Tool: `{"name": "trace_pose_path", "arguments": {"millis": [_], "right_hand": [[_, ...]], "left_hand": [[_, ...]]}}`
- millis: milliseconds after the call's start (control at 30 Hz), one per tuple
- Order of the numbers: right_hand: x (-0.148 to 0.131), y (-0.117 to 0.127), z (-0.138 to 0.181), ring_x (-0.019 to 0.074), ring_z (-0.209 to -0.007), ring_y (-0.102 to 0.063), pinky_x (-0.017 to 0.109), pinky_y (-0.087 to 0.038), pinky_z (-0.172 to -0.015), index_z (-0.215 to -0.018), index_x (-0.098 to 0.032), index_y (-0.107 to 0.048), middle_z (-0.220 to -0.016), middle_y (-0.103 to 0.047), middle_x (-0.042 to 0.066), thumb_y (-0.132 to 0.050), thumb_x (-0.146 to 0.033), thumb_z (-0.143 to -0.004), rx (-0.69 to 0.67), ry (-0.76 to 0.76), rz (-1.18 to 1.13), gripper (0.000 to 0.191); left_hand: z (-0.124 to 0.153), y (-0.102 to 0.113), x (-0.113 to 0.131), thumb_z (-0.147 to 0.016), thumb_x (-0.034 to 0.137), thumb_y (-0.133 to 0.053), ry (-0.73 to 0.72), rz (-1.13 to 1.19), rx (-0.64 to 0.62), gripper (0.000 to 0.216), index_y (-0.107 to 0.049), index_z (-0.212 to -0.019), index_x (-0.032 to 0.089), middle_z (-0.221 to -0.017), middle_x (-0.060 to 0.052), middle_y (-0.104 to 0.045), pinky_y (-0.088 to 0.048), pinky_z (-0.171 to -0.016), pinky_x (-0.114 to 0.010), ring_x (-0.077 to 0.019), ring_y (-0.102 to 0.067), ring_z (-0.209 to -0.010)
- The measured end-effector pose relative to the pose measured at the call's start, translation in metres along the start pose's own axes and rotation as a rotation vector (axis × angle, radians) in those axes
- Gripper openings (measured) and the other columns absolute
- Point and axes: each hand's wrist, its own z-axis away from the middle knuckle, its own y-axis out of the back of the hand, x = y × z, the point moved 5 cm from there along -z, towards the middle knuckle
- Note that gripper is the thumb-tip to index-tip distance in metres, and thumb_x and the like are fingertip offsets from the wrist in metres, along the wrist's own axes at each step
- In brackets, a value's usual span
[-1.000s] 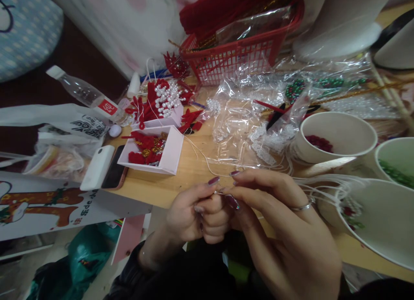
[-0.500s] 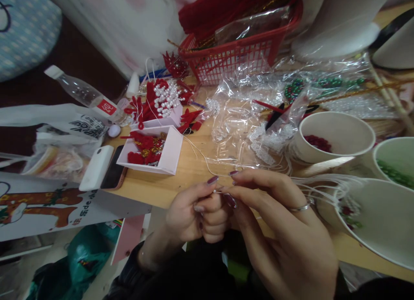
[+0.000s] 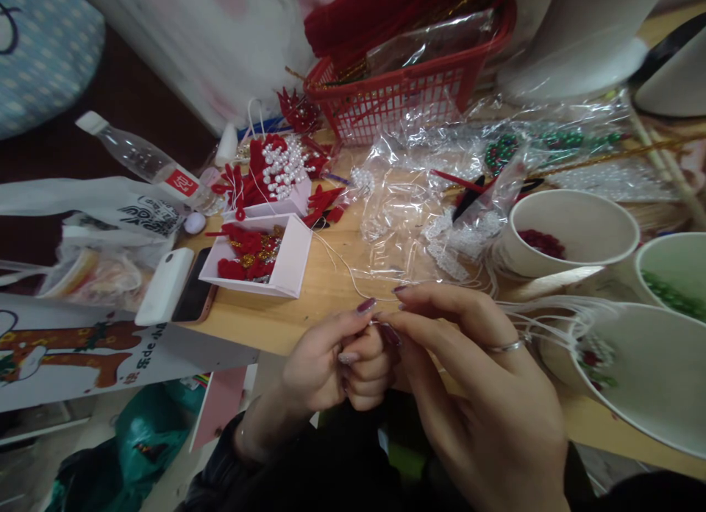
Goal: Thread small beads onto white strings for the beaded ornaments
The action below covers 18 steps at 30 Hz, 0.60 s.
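Note:
Over the table's front edge my two hands meet at their fingertips. My left hand (image 3: 342, 357) is closed, its thumb and index finger pinching a tiny whitish piece (image 3: 373, 322), too small to name. My right hand (image 3: 485, 387), with a ring, has its thumb and index tips pressed together at the same piece; its other fingers stretch forward. Just behind the fingertips, a thin white thread (image 3: 353, 276) lies on the wooden table (image 3: 325, 306). White strings (image 3: 546, 317) hang over the rim of a paper cup (image 3: 651, 372) holding beads, right of my right hand.
Cups with dark red beads (image 3: 543, 243) and green beads (image 3: 673, 295) stand at the right. Clear plastic bags (image 3: 402, 225) lie mid-table, before a red basket (image 3: 397, 100). Leftward are a white box (image 3: 292, 262) of red ornaments, a phone (image 3: 195, 288) and a bottle (image 3: 143, 159).
My right hand has shifted slightly left and its fingertips have closed in nearer my left fingers. My left hand stays nearly in place, still pinching.

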Motion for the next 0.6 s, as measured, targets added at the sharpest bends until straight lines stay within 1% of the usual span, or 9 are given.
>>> {"name": "trace_pose_path", "arguments": {"millis": [233, 400, 500, 600], "right_hand": [[0.0005, -0.0011, -0.0020, 0.0119, -0.101, -0.061, 0.025, -0.051, -0.091, -0.104, -0.013, -0.069, -0.113, -0.060, 0.008, -0.057, -0.001, -0.089, -0.008, 0.012, 0.022, 0.023], [-0.0007, -0.0013, -0.0029, 0.0157, -0.100, -0.063, 0.030, -0.054, -0.086, -0.103, -0.014, -0.070, -0.112, -0.061, 0.009, -0.055, -0.004, -0.091, -0.022, 0.045, 0.109, 0.022], [-0.0029, -0.0025, -0.0032, 0.0180, -0.101, -0.063, 0.032, -0.055, -0.085, -0.105, -0.013, -0.070, -0.112, -0.062, 0.011, -0.053, -0.006, -0.093, -0.057, 0.069, 0.139, 0.023], [-0.0039, -0.0025, -0.0024, 0.0169, -0.103, -0.063, 0.030, -0.053, -0.090, -0.110, -0.011, -0.069, -0.114, -0.061, 0.012, -0.053, -0.003, -0.092, -0.068, 0.063, 0.083, 0.025]], "left_hand": [[0.0002, 0.0009, 0.0002, -0.091, 0.046, -0.060, 0.001, -0.036, 0.017, 0.062, -0.025, -0.047, 0.020, -0.044, 0.009, -0.018, -0.009, -0.034, -0.022, -0.0057, -0.011, -0.036], [0.0006, -0.0005, 0.0017, -0.091, 0.047, -0.059, -0.017, -0.035, -0.008, 0.062, -0.024, -0.048, 0.020, -0.045, 0.009, -0.017, -0.009, -0.033, -0.020, -0.0060, -0.011, -0.036], [-0.0001, 0.0008, 0.0032, -0.089, 0.047, -0.063, -0.042, -0.060, 0.027, 0.064, -0.024, -0.047, 0.019, -0.043, 0.009, -0.017, -0.011, -0.033, -0.019, -0.0052, -0.012, -0.035], [-0.0010, 0.0047, 0.0039, -0.086, 0.049, -0.067, -0.092, -0.118, 0.082, 0.067, -0.026, -0.043, 0.018, -0.039, 0.009, -0.019, -0.016, -0.033, -0.016, -0.0033, -0.015, -0.033]]}}
